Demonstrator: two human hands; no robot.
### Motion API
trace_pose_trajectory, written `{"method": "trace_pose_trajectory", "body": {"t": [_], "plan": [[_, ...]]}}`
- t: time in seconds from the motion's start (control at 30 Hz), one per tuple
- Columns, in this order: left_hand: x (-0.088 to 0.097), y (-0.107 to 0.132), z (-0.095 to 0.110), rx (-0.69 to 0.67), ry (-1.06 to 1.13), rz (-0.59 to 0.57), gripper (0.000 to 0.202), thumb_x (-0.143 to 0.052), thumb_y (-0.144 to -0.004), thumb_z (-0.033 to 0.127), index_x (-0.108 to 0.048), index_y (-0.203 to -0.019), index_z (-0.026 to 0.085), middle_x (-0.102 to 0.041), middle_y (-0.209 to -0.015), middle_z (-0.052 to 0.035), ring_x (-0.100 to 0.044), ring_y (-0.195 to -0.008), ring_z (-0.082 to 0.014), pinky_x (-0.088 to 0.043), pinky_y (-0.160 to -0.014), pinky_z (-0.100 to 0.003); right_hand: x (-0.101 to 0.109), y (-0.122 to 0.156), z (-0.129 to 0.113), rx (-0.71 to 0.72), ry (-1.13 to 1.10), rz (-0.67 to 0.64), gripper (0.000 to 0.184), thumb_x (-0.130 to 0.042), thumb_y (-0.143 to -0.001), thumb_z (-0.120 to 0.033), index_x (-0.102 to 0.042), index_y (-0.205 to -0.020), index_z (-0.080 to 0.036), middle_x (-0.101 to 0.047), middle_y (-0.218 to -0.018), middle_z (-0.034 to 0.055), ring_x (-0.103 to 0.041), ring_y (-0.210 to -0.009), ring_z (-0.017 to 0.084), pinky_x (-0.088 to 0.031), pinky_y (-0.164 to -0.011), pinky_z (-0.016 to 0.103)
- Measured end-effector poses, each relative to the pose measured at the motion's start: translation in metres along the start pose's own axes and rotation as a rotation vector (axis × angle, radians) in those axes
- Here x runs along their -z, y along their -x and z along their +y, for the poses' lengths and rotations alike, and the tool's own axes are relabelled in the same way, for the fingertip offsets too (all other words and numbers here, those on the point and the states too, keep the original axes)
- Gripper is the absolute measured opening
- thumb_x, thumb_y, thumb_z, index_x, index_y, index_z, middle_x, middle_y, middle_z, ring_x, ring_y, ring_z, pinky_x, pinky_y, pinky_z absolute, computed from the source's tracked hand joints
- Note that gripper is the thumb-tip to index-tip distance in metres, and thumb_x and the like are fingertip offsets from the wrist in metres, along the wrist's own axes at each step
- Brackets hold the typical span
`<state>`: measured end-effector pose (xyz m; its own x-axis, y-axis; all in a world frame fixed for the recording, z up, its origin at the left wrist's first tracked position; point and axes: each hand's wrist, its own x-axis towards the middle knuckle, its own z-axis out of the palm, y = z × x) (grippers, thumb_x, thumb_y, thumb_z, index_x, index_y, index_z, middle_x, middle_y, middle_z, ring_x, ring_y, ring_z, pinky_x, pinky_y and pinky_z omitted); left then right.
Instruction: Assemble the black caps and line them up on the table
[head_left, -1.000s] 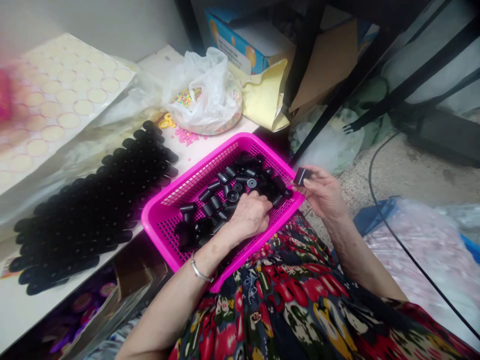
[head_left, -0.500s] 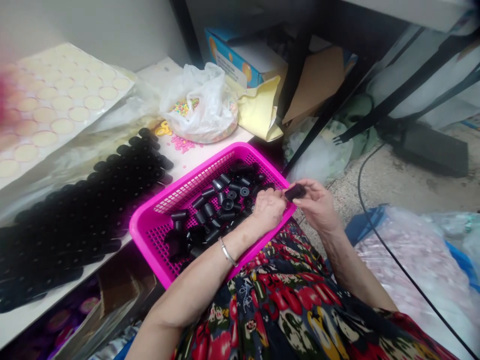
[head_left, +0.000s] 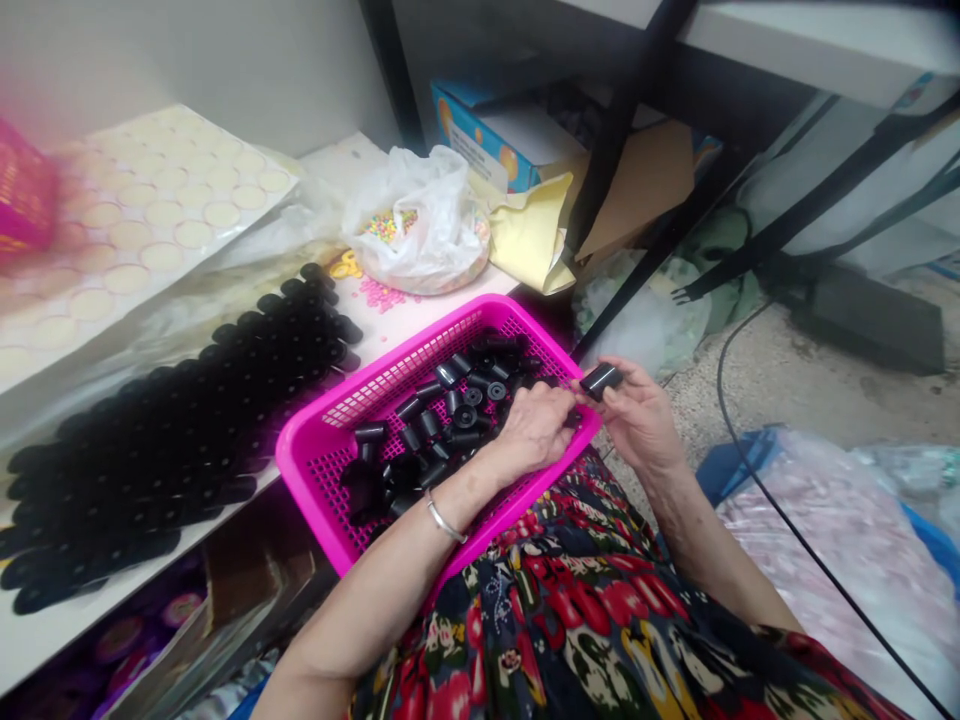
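My right hand point(head_left: 641, 415) pinches a short black plastic cap point(head_left: 601, 381) over the right end of a pink plastic basket point(head_left: 304, 455). The cap lies tilted, its glossy side turned up. Close beside it, my left hand point(head_left: 536, 425) reaches over the basket's right end with its fingers curled down. Its fingertips are partly hidden, and I cannot make out what is in them. Many loose black caps point(head_left: 429, 423) lie jumbled in the basket, some showing round ends with a centre hole. The basket rests against my lap, by the table edge.
On the white table point(head_left: 390, 325) to the left stand dense rows of black cylinders point(head_left: 195, 420). Beyond are a white plastic bag point(head_left: 427, 225) with coloured beads, pink bits point(head_left: 382, 295), and a sheet of round stickers point(head_left: 172, 200). Black table legs point(head_left: 600, 170) rise at the right.
My left hand has drawn away from the cap and dropped slightly into the basket. The cap in my right hand now shows its side more fully. The view has shifted slightly.
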<state>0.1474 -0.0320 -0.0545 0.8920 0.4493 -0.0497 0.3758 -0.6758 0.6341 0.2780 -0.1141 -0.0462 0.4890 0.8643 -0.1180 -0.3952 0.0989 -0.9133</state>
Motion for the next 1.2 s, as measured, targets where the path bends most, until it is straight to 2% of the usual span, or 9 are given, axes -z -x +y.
{"method": "trace_pose_trajectory", "body": {"t": [0.13, 0.23, 0.37, 0.57, 0.73, 0.9, 1.0, 1.13, 1.2], "plan": [[0.011, 0.009, 0.002, 0.191, 0.634, 0.128, 0.026, -0.067, -0.071, 0.026, -0.057, -0.094, 0.018, -0.059, -0.087, -0.0013, -0.054, -0.079, -0.0156, -0.044, -0.075, -0.03, -0.001, 0.001, -0.002, 0.043, 0.01, 0.0, 0.039, -0.078, -0.064, -0.024, -0.063, -0.1, -0.027, -0.068, -0.093, -0.0005, -0.065, -0.082, 0.014, -0.054, -0.083, 0.031], [0.018, 0.016, 0.006, 0.23, 0.958, 0.17, 0.024, -0.07, -0.066, 0.018, -0.055, -0.086, 0.016, -0.057, -0.079, 0.0016, -0.051, -0.07, -0.0106, -0.042, -0.068, -0.025, -0.005, 0.003, 0.0, 0.052, 0.045, -0.032, 0.04, -0.079, -0.063, -0.023, -0.063, -0.1, -0.027, -0.068, -0.093, 0.0001, -0.064, -0.084, 0.015, -0.053, -0.084, 0.031], [0.02, 0.022, 0.009, 0.242, 1.059, 0.222, 0.024, -0.072, -0.064, 0.019, -0.057, -0.082, 0.015, -0.056, -0.077, 0.0023, -0.051, -0.07, -0.01, -0.041, -0.068, -0.024, -0.012, 0.005, 0.003, 0.038, 0.044, -0.067, 0.039, -0.079, -0.063, -0.023, -0.064, -0.099, -0.026, -0.068, -0.094, 0.0011, -0.064, -0.085, 0.016, -0.052, -0.085, 0.031], [0.017, 0.026, 0.003, 0.234, 1.03, 0.256, 0.025, -0.075, -0.063, 0.022, -0.064, -0.085, 0.015, -0.06, -0.078, 0.0009, -0.053, -0.071, -0.0113, -0.043, -0.067, -0.024, -0.013, 0.005, 0.005, 0.076, 0.019, -0.107, 0.04, -0.079, -0.063, -0.017, -0.065, -0.099, -0.025, -0.068, -0.093, -0.0004, -0.063, -0.085, 0.013, -0.052, -0.082, 0.026], [0.02, 0.026, 0.002, 0.262, 1.122, 0.265, 0.027, -0.078, -0.06, 0.021, -0.065, -0.082, 0.013, -0.061, -0.073, 0.0016, -0.053, -0.065, -0.0097, -0.044, -0.064, -0.023, -0.013, 0.005, 0.007, 0.123, 0.132, -0.132, 0.041, -0.078, -0.065, -0.018, -0.064, -0.103, -0.025, -0.068, -0.096, 0.0008, -0.064, -0.089, 0.014, -0.052, -0.083, 0.028], [0.029, 0.03, 0.006, 0.319, 1.291, 0.407, 0.046, -0.087, -0.043, 0.022, -0.064, -0.081, 0.013, -0.062, -0.073, 0.0017, -0.058, -0.065, -0.0112, -0.05, -0.066, -0.026, -0.021, 0.009, 0.009, 0.087, 0.184, -0.187, 0.038, -0.077, -0.068, -0.018, -0.064, -0.103, -0.025, -0.07, -0.097, 0.0017, -0.066, -0.089, 0.016, -0.053, -0.082, 0.03], [0.036, 0.038, 0.003, 0.223, 1.181, 0.494, 0.046, -0.087, -0.048, 0.031, -0.066, -0.084, 0.012, -0.065, -0.08, -0.0027, -0.062, -0.072, -0.0153, -0.053, -0.069, -0.03, -0.034, 0.008, 0.011, 0.036, 0.154, -0.166, 0.036, -0.077, -0.068, -0.017, -0.065, -0.102, -0.024, -0.071, -0.095, 0.0018, -0.067, -0.087, 0.016, -0.054, -0.079, 0.029], [0.04, 0.052, -0.009, -0.036, 0.554, 0.652, 0.026, -0.071, -0.073, 0.037, -0.069, -0.084, 0.013, -0.067, -0.079, -0.0059, -0.063, -0.074, -0.0155, -0.054, -0.071, -0.028, -0.057, 0.0, 0.013, -0.076, 0.027, -0.085, 0.033, -0.081, -0.061, -0.016, -0.067, -0.091, -0.022, -0.071, -0.083, -0.0007, -0.066, -0.077, 0.012, -0.053, -0.071, 0.023], [0.037, 0.057, -0.016, -0.135, 0.237, 0.729, 0.028, -0.062, -0.082, 0.036, -0.067, -0.095, 0.012, -0.068, -0.085, -0.0093, -0.065, -0.079, -0.0176, -0.056, -0.075, -0.029, -0.07, -0.003, 0.014, -0.185, -0.066, -0.065, 0.025, -0.081, -0.06, -0.019, -0.067, -0.082, -0.02, -0.069, -0.078, -0.0012, -0.065, -0.073, 0.011, -0.053, -0.067, 0.022]]}}
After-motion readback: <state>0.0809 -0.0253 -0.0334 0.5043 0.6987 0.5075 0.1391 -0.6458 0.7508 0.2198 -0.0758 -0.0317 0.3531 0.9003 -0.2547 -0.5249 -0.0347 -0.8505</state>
